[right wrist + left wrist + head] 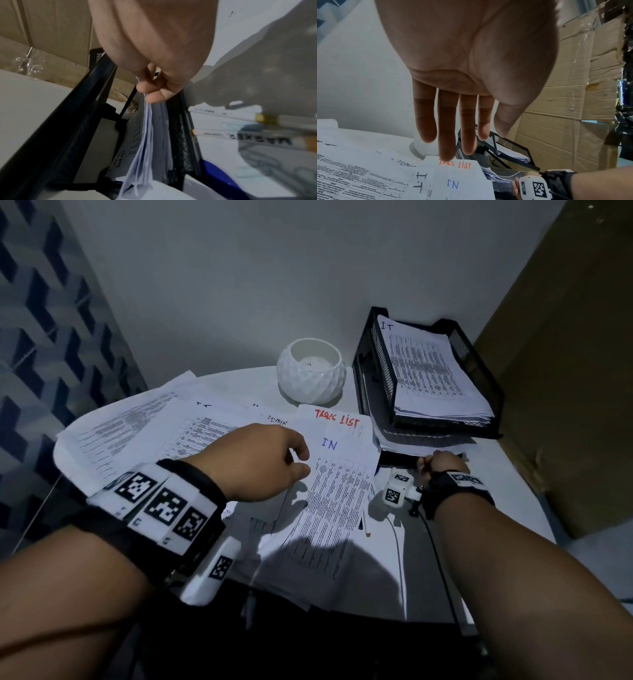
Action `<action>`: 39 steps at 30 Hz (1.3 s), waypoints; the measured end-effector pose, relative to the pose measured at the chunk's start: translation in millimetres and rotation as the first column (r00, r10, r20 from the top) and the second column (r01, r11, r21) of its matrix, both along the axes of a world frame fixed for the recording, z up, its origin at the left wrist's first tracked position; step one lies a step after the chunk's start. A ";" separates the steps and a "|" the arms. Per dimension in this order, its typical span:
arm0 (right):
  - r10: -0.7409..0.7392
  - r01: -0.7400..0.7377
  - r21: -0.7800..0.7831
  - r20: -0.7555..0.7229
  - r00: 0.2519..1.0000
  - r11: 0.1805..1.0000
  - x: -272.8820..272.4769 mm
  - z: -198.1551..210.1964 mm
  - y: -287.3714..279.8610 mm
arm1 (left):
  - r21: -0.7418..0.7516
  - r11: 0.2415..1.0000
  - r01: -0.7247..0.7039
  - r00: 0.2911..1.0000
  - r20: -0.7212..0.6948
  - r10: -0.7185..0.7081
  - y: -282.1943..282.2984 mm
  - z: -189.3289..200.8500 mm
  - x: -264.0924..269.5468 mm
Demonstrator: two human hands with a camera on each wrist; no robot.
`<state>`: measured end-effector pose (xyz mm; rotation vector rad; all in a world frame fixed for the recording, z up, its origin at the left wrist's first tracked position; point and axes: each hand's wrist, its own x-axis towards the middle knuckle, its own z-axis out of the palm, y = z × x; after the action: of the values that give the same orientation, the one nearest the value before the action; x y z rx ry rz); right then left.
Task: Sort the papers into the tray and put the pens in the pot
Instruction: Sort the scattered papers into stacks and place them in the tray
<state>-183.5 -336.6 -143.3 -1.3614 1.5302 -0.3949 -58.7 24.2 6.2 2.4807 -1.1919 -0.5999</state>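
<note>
Black mesh tray at table's right: right hand pinches a paper sheaf at its lower tier, left hand hovers open-fingered over loose papers; better slide sheaf in flat, edges squared.

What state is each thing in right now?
Left hand: open, fingers straight, above the loose papers.
Right hand: pinching a sheaf at the tray's lower tier.
Tray: top tier holds a stack marked IT.
Pot: upright, no pens seen in it.
Marker: lying flat beside the tray.
</note>
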 end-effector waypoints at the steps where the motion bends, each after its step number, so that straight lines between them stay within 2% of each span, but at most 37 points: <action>1: 0.015 -0.017 0.047 0.037 0.999 0.999 7.7 -3.8 -5.9 | 0.008 1.000 -0.002 1.000 0.004 0.002 1.4 -0.4 2.4; 2: 0.024 -0.024 0.025 0.010 1.000 0.999 11.6 -12.5 -13.2 | 0.017 1.000 -0.001 1.000 0.006 0.001 2.7 -1.2 4.6; 4: 0.097 -0.117 -0.099 -0.182 0.978 0.988 17.6 -12.5 -24.2 | 0.040 0.999 0.007 1.000 0.010 -0.008 4.6 -2.6 7.7; 6: 0.080 -0.116 -0.136 -0.246 0.966 0.984 23.5 -5.8 -26.7 | 0.069 0.997 0.023 1.000 0.015 -0.024 5.5 -3.4 9.4; 7: 0.153 -0.198 -0.128 -0.300 0.942 0.972 22.8 -6.2 -22.7 | 0.081 0.996 0.031 0.999 0.017 -0.032 5.1 -3.5 9.5; 8: 0.096 -0.126 -0.100 -0.263 0.960 0.987 24.3 -1.1 -17.3 | 0.092 0.995 0.035 0.999 0.019 -0.037 5.0 -3.4 10.1; 9: 0.052 -0.067 -0.110 -0.135 0.989 0.992 26.8 1.8 -11.1 | 0.099 0.994 0.038 0.999 0.019 -0.040 4.5 -3.1 10.9; 10: -0.024 0.028 -0.058 0.068 0.997 0.998 25.8 4.4 0.0 | 0.105 0.994 0.039 0.999 0.020 -0.041 4.0 -2.8 11.7; 11: -0.024 0.029 -0.026 0.176 0.984 0.999 24.0 5.8 13.2 | 0.107 0.994 0.037 0.999 0.021 -0.040 3.7 -2.4 12.6; 12: -0.066 0.064 0.015 0.193 0.979 0.998 21.5 5.4 25.7 | 0.109 0.993 0.036 0.999 0.023 -0.038 3.4 -1.8 13.4; 13: -0.083 0.087 -0.024 0.152 0.985 0.996 18.9 2.9 34.3 | 0.108 0.994 0.034 0.999 0.025 -0.037 3.2 -1.3 13.9; 15: 0.051 -0.055 -0.156 -0.028 0.998 0.986 14.1 0.2 52.9 | 0.106 0.994 0.029 0.999 0.029 -0.032 3.8 -0.1 14.2; 16: 0.107 -0.116 -0.190 -0.055 0.993 0.975 11.2 0.8 63.0 | 0.105 0.994 0.026 0.999 0.031 -0.030 4.7 0.1 14.1; 22: 0.360 -0.381 -0.111 -0.167 0.918 0.918 11.0 10.5 101.4 | 0.102 0.995 0.018 0.999 0.033 -0.021 11.9 1.3 9.6; 26: 0.529 -0.573 -0.056 -0.321 0.786 0.817 10.6 17.9 122.3 | 0.084 0.996 -0.017 0.999 0.039 0.014 19.4 5.2 14.1; 28: 0.522 -0.583 -0.074 -0.365 0.771 0.809 8.0 20.1 130.5 | 0.076 0.996 -0.050 0.998 0.034 0.047 24.1 7.4 18.6; 33: 0.433 -0.481 -0.065 -0.344 0.833 0.874 -9.1 16.2 148.5 | 0.085 0.992 -0.097 0.995 0.033 0.094 28.5 6.1 24.1; 36: 0.466 -0.499 0.001 -0.361 0.808 0.867 -6.5 9.2 153.0 | 0.096 0.992 -0.081 0.996 0.036 0.078 25.7 2.8 22.0; 39: 0.481 -0.535 -0.027 -0.401 0.779 0.844 2.0 9.2 157.7 | 0.099 0.992 -0.074 0.997 0.038 0.071 23.8 0.6 22.2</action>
<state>-181.5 -178.9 -134.1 -1.9848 1.3680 0.1208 -36.5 48.0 6.8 2.6161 -1.1035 -0.6142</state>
